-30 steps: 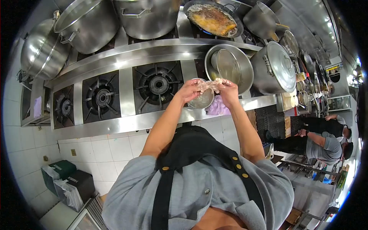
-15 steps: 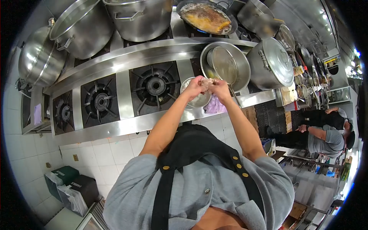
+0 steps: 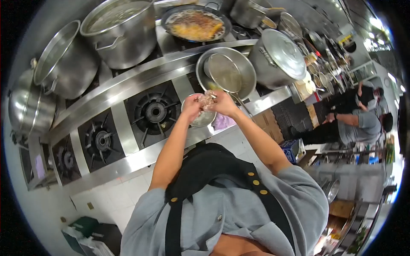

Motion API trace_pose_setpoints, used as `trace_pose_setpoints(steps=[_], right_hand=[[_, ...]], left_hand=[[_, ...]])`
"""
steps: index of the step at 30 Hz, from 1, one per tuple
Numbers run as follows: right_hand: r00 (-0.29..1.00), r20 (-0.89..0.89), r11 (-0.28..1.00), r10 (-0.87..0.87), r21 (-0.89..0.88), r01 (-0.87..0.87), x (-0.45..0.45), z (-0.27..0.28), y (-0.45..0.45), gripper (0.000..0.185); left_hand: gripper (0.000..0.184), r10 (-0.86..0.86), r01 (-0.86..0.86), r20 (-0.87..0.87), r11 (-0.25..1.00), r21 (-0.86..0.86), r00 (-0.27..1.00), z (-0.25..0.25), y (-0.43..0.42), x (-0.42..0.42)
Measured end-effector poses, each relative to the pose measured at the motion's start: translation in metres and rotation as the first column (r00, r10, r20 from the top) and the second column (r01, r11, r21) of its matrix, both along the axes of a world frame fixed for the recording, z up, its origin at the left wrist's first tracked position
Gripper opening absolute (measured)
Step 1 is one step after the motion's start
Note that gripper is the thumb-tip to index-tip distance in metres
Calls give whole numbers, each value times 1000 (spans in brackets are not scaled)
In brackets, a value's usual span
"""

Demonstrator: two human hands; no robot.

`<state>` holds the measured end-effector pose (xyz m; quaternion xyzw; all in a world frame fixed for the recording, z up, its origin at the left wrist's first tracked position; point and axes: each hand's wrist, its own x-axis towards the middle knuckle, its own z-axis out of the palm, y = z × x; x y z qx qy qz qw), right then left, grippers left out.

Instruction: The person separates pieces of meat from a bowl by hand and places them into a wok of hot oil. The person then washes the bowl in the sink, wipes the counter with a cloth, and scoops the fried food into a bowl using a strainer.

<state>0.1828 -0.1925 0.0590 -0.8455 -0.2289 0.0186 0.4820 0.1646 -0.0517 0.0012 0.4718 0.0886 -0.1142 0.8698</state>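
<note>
My left hand (image 3: pixel 193 107) and my right hand (image 3: pixel 224 103) are close together, fingers closed on a pale pinkish, white-coated piece of food (image 3: pixel 207 99) that looks like raw battered or floured meat. They hold it over a small metal bowl (image 3: pixel 202 120) with whitish contents, partly hidden by the hands. Just beyond stands a wide metal basin (image 3: pixel 249 81) with a round mesh strainer (image 3: pixel 225 73) resting in it, its handle leaning over the near rim. A crumpled purple cloth (image 3: pixel 222 122) lies beside the small bowl at the counter edge.
At the back, a black wok (image 3: pixel 166 29) holds bubbling oil with golden food. Large steel pots (image 3: pixel 128 47) stand back left; a lidded pot (image 3: pixel 273 64) is at the right. Gas burners (image 3: pixel 156 112) line the left. Two people (image 3: pixel 358 128) stand at the right.
The head view has turned, so the stove appears tilted and shifted left. Both hands stay together on the piece of food; more of it now shows between the fingers.
</note>
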Motion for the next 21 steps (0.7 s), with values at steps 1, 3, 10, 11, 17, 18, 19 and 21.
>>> trace_pose_setpoints(steps=[1,3,10,11,17,18,19,21], right_hand=[[983,-182,983,-3,181,36,2,-8,-1,13],[909,-413,980,-56,152,130,6,-12,-6,13],[693,-673,704,258,623,342,8,-8,-18,17],[646,-720,612,254,637,469,8,-7,-17,20],[704,-662,692,256,635,345,0,-21,-6,22],[754,-615,765,231,593,250,0,-19,0,22],[704,-699,748,128,534,395,-5,-11,0,25],[732,-678,808,64,466,360,-6,-15,-4,28]], left_hand=[[21,-44,39,58,995,88,997,0,0,1],[22,-122,75,165,961,266,979,2,3,0],[13,-188,213,121,946,-246,975,-18,23,-4],[13,-188,209,119,956,-205,975,-20,25,-6],[16,-79,84,157,996,-28,984,0,0,-10],[15,-102,81,188,990,116,977,-1,0,-7],[11,-105,79,197,988,134,975,-8,2,-3],[16,-190,122,207,945,303,960,-14,8,2]])
